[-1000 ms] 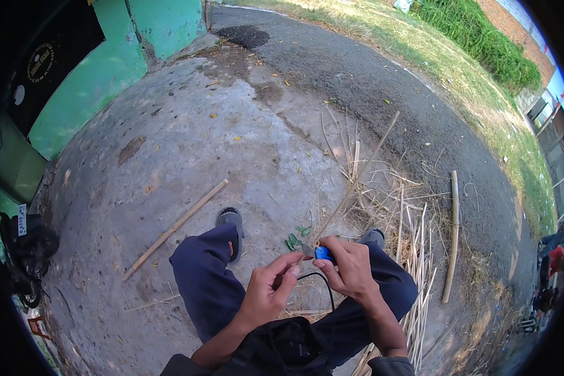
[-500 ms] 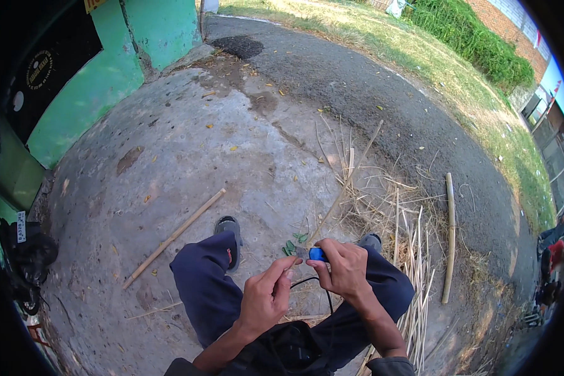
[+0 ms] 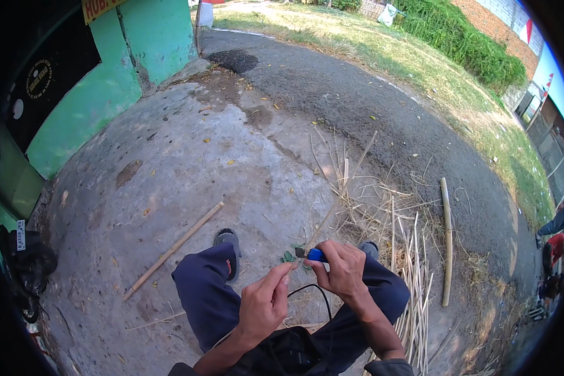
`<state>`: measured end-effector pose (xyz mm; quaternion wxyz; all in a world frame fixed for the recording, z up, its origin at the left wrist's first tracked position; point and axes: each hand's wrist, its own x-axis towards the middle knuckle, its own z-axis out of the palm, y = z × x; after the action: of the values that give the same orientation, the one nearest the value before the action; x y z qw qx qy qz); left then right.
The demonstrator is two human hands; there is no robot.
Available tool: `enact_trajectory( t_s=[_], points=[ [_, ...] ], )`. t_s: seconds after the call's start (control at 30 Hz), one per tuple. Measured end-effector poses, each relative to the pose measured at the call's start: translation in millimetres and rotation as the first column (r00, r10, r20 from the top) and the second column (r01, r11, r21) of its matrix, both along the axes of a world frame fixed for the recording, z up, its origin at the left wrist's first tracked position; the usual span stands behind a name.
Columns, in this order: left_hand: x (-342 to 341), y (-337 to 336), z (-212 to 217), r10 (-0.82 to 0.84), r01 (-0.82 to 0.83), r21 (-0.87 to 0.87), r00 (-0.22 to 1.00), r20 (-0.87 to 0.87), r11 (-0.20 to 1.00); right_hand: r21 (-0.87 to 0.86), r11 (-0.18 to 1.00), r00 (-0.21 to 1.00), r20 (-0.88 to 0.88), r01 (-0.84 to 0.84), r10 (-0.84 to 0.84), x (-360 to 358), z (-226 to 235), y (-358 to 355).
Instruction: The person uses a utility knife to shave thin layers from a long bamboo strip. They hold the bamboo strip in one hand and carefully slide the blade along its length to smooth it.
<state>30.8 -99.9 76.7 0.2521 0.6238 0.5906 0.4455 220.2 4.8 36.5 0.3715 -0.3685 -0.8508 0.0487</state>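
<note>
My left hand [image 3: 263,302] is closed, pinching the near end of a thin bamboo strip [image 3: 336,203] between thumb and fingertips. From there the strip slants away to the upper right, over the scraps on the ground. Wrapped in my right hand [image 3: 343,271] is a knife with a blue handle [image 3: 317,255]. Its short dark blade [image 3: 301,252] points left and lies against or just over the strip, close to my left fingertips; I cannot tell whether it touches. Small green leaves [image 3: 287,257] lie on the ground just beyond the blade.
Many split bamboo strips [image 3: 413,288] lie beside my right leg, with tangled shavings [image 3: 382,200] beyond. A thicker bamboo pole [image 3: 447,244] rests farther right, another stick [image 3: 174,250] at left. A black cable [image 3: 323,290] loops below my hands. A green wall [image 3: 84,106] stands at far left.
The knife has turned slightly, so its dark blade now shows across the strip. My left hand is still pinching the strip's end. The whole view has shifted a little.
</note>
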Motion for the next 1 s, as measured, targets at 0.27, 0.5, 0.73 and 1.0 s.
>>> enact_trajectory(
  t_s=[0.27, 0.5, 0.73, 1.0],
  points=[
    [-1, -17, -6, -0.018, 0.017, -0.097, 1.000, -0.011, 0.995, -0.222, 0.957, 0.958, -0.173, 0.187, -0.228, 23, 4, 24],
    [2, -5, -3, 0.028, -0.027, -0.044, 1.000, 0.009, 0.999, -0.174, 0.974, 0.987, -0.097, -0.143, 0.127, 5, -6, -8],
    [8, -13, 1, 0.019, -0.017, -0.085, 1.000, 0.025, 0.996, -0.264, 0.958, 0.991, -0.108, -0.109, 0.083, 6, -1, -10],
    [15, -13, -4, 0.031, -0.032, 0.056, 0.999, 0.020, 0.998, -0.228, 0.968, 0.989, -0.127, -0.107, 0.079, 13, 8, -9]
  ],
)
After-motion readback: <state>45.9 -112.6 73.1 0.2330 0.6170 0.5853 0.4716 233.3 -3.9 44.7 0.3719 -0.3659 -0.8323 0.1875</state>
